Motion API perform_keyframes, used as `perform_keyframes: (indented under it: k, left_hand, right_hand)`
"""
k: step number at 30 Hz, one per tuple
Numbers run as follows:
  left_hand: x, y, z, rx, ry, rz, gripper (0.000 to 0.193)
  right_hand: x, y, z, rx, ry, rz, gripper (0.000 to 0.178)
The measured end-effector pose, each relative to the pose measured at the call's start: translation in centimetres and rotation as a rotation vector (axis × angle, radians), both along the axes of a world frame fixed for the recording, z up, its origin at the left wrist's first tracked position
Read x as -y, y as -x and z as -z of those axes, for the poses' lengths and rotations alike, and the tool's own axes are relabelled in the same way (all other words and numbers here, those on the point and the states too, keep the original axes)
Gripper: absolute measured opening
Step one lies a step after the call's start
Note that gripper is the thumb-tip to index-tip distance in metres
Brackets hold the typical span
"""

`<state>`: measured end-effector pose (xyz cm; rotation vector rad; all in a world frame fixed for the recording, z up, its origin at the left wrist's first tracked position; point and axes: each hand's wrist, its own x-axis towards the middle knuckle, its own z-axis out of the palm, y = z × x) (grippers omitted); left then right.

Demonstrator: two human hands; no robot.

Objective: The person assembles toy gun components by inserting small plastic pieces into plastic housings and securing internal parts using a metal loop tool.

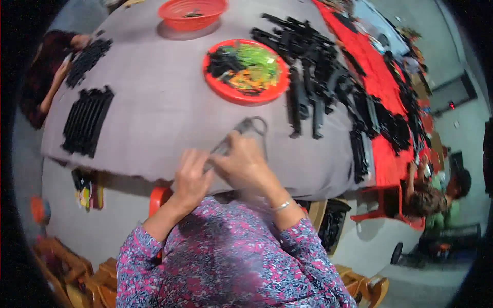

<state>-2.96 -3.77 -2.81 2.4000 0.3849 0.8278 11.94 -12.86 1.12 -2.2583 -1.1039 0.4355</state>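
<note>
Just above the near edge of the cloth-covered table, both my hands are on a long dark grey piece with a thin loop at its far end. Motion blurs it, and I cannot make out its exact kind. My left hand is closed round its near end. Farther along, my right hand grips it with bent fingers, hiding the middle. Beyond the hands stands a red basin with small black, green and orange pieces. To its right lies a large heap of long black parts.
A red basket stands at the far side. Black pieces lie in a neat row on the left, near another person's arm. A red cloth covers the right side; another person sits beyond. Wooden chairs stand near me.
</note>
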Motion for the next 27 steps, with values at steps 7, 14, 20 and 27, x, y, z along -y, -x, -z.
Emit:
perform_keyframes:
  k: [7,14,20,27]
  left_hand:
    - [0.3,0.1,0.5,-0.031,-0.09,-0.052,0.037]
    - [0.7,0.2,0.6,-0.034,-0.086,-0.032,0.039]
    - [1.0,-0.2,0.5,-0.037,-0.093,-0.041,0.039]
    - [-0.1,0.0,0.0,-0.072,-0.037,-0.083,0.039]
  right_hand:
    - [-0.9,1.8,0.7,-0.103,-0.042,0.129,0.052]
    - [-0.8,1.8,2.2,-0.1,-0.101,0.171,0.049]
    - [-0.2,1.3,2.1,-0.097,-0.195,0.146,0.045]
    - [-0.9,1.3,1.5,-0.174,-0.224,0.115,0.047]
